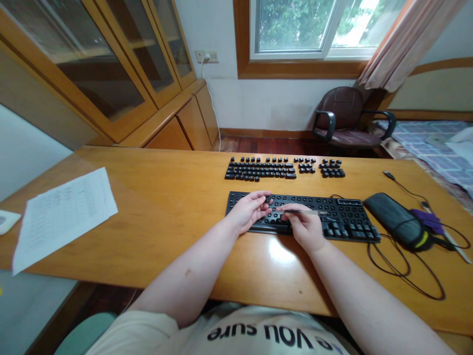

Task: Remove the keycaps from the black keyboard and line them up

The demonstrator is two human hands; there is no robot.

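Observation:
A black keyboard (314,201) lies on the wooden desk before me, many of its switches bare and several keycaps still fitted at its right end. My left hand (249,213) rests over its left part, thumb and fingers pinched on a small black keycap (268,199). Over the middle of the keyboard, my right hand (306,228) is closed around a thin grey tool (301,212) that lies roughly level; its exact kind is unclear. Loose black keycaps (260,170) sit behind the keyboard, set out in rows like a keyboard's layout.
To the keyboard's right are a dark pouch (397,219), a looped black cable (430,291), a purple item (426,221) and a USB plug (388,175). Printed sheets (66,214) lie at the left. Beyond the desk stands an office chair (342,116).

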